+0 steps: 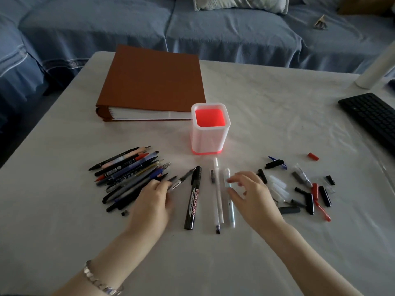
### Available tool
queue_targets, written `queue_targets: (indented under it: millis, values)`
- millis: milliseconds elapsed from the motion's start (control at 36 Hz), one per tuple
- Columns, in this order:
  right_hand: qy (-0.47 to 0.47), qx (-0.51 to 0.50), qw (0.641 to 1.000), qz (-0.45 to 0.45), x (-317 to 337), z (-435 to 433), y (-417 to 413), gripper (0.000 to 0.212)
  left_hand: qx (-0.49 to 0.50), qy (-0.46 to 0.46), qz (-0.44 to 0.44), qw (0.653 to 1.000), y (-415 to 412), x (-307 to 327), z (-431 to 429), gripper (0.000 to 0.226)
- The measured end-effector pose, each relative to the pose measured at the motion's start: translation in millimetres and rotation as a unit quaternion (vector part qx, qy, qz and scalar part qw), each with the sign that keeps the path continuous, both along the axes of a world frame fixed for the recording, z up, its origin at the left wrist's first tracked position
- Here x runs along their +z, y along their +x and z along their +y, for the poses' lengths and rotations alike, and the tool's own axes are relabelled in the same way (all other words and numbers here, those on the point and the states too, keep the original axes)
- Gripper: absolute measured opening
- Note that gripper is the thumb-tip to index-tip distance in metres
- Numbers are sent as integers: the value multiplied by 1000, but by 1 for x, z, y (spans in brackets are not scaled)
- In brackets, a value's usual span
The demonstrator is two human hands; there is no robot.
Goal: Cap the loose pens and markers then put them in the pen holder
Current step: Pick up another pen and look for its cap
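A white pen holder (210, 144) with a red inside stands mid-table, with nothing in it that I can see. A pile of uncapped pens and markers (130, 174) lies to its front left. My left hand (154, 196) rests at the pile's right edge, fingers on a grey pen (181, 180). A black whiteboard marker (193, 197), a white pen (218, 189) and a pale blue pen (230, 210) lie side by side in the middle. My right hand (250, 191) hovers over the pale blue pen, fingers spread and loosely bent, holding nothing. Loose caps (307, 189) are scattered to the right.
A brown binder (154, 82) lies behind the holder to the left. A black keyboard (372, 116) sits at the right edge, with a white cylinder (378, 67) behind it. A blue-covered sofa (192, 28) runs along the far side of the table (277, 103).
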State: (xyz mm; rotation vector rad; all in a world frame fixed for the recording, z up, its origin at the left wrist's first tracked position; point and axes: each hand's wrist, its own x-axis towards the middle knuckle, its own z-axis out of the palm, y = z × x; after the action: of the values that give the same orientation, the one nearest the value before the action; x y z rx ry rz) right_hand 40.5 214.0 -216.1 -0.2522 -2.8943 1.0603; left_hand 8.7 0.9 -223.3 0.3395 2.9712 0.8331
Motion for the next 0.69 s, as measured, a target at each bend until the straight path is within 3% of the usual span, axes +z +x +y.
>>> queue_targets:
  millis: [194,278,528,694]
  values:
    - [122,-36,992,-21,10,56,40,19,5,98,17,995,9,18,23,22]
    - [164,-6,985,-54,13,77,47,18,0,118,14,993,11,25,28,13]
    - [174,26,983,-49,6,85,56,10,-14,161,-28,986,11,24,28,11]
    - [182,34,981,-55,0,87,62,18,-12,185,-59,981,16,26,21,16]
